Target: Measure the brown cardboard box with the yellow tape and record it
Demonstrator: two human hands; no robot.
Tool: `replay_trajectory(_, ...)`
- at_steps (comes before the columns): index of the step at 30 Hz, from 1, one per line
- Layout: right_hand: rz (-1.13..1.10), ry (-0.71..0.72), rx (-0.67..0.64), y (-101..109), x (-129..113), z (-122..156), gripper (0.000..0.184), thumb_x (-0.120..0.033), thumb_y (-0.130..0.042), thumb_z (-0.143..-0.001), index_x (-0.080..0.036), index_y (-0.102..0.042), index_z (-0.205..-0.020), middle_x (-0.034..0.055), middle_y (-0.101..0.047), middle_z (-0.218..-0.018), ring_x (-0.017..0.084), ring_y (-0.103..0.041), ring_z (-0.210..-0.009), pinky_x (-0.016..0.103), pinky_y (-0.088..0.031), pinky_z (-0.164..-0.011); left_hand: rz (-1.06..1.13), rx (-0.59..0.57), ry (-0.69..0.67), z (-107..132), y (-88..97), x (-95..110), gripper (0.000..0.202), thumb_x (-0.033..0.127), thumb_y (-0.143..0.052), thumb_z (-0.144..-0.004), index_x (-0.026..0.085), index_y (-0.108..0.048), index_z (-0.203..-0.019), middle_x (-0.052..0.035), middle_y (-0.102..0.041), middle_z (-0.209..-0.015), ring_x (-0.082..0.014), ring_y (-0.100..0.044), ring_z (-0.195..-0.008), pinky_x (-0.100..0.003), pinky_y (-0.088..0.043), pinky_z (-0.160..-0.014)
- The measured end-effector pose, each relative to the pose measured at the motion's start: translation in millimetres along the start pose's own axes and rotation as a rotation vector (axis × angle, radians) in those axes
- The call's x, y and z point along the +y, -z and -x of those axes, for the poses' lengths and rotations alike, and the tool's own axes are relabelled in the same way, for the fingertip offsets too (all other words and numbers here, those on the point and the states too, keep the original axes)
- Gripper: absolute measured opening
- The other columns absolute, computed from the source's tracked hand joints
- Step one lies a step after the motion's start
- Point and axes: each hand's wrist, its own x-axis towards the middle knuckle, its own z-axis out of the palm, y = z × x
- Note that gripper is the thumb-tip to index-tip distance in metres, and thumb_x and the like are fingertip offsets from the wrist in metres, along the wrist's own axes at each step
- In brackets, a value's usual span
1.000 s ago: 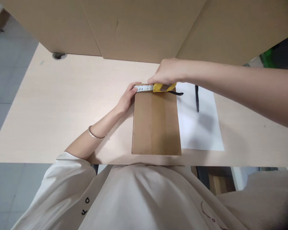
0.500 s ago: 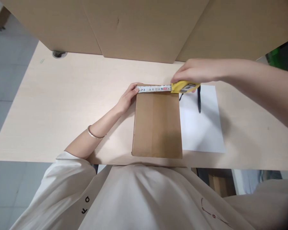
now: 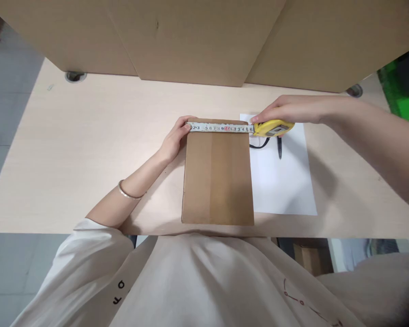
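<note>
A yellow tape measure (image 3: 274, 128) is in my right hand (image 3: 276, 110), fingers wrapped round its case just past the right edge of a brown cardboard box (image 3: 218, 177). Its white blade lies drawn out across the box's far edge. At the box's far left corner, my left hand (image 3: 177, 136) pinches the blade's end, thumb on top. The black wrist strap of the tape measure hangs over a white sheet of paper (image 3: 282, 186), which lies partly under the box. On the paper rests a black pen (image 3: 280, 147).
Large cardboard panels (image 3: 191, 41) stand along the back of the pale wooden table (image 3: 88, 136). Two round cable holes, one at the left (image 3: 75, 76) and one at the right (image 3: 354, 90), sit near the back edge. Something green (image 3: 405, 95) shows beyond the right side.
My right hand has moved right with the tape measure case, past the box's edge, so more blade shows. The strap now hangs in fuller view. My left hand stays at the corner.
</note>
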Motion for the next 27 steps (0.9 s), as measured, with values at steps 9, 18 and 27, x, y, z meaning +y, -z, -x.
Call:
replay_trajectory(9,-0.221,-0.135,-0.251,-6,2,-5,0.046,-0.05,-0.056,-0.104,-0.01,-0.074,-0.091,0.0074,-0.068,-0.083,0.014,-0.064,-0.077,0.027,-0.048,-0.068,0.036,-0.005,0.02,0,-1.1,3,0.041,0.056,-0.071,-0.087,0.027,-0.067,-0.116,-0.0049,-0.068,-0.122,-0.0261,-0.061,-0.12,-0.039,-0.048,-0.107)
replay_trajectory(18,-0.243,-0.122,-0.241,-10,-1,-6,0.046,-0.048,-0.058,-0.104,-0.006,-0.077,-0.1,0.0035,-0.072,-0.095,0.01,-0.067,-0.089,0.02,-0.046,-0.073,0.017,0.014,0.005,-1,-1.2,1,0.039,0.055,-0.07,-0.088,0.026,-0.067,-0.114,-0.0047,-0.068,-0.121,-0.026,-0.062,-0.121,-0.04,-0.049,-0.107)
replay_trajectory(27,-0.233,-0.13,-0.192,-10,4,-11,0.044,-0.047,-0.064,-0.1,-0.006,-0.075,-0.093,0.0041,-0.074,-0.104,0.011,-0.069,-0.098,0.019,-0.047,-0.077,0.006,0.032,0.024,-1,-3.9,3,0.041,0.057,-0.07,-0.086,0.026,-0.065,-0.113,-0.0052,-0.067,-0.12,-0.0268,-0.061,-0.12,-0.042,-0.049,-0.107)
